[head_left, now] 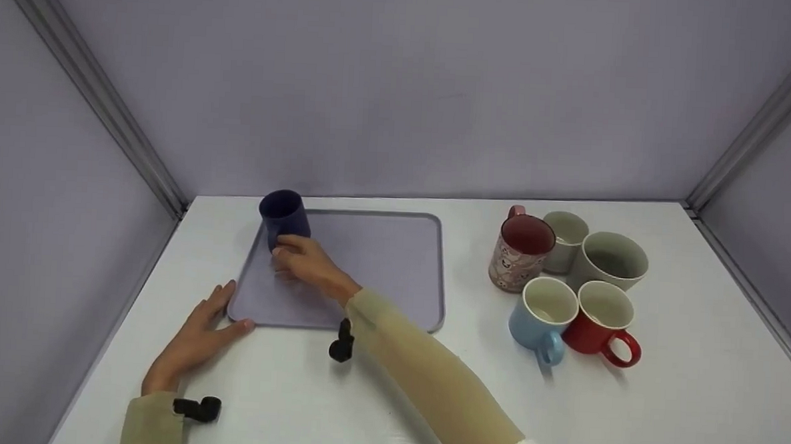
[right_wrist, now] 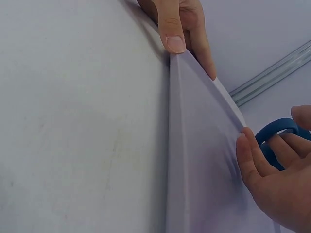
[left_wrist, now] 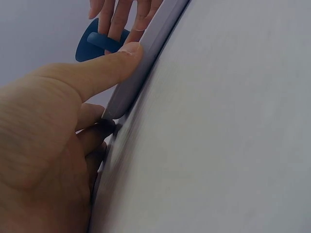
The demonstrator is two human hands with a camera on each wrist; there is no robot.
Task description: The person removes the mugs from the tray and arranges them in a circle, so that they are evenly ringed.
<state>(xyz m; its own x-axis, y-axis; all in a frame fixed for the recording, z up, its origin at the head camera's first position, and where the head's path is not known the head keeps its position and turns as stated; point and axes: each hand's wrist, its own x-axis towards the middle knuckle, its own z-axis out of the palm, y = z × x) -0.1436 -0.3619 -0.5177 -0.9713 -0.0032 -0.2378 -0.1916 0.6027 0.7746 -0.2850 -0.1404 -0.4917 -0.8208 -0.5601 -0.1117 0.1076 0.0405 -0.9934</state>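
Observation:
A dark blue mug (head_left: 289, 216) stands upright at the far left corner of a grey-lavender tray (head_left: 380, 261). My right hand (head_left: 310, 265) holds the mug by its handle, with fingers hooked through the loop; in the right wrist view the blue handle (right_wrist: 279, 127) shows at these fingers. At the tray's near left corner is my left hand (head_left: 200, 337), its thumb against the front rim and its extended fingers along the left side. In the left wrist view the left thumb (left_wrist: 114, 68) touches the rim, while the other fingertips are partly hidden at the corner.
To the right of the tray several mugs stand close together: a pink patterned mug (head_left: 521, 254), a light blue mug (head_left: 544, 313), a red mug (head_left: 601, 318) and pale ones (head_left: 607, 261) behind. Walls enclose the white table (head_left: 294, 391) at the back and sides.

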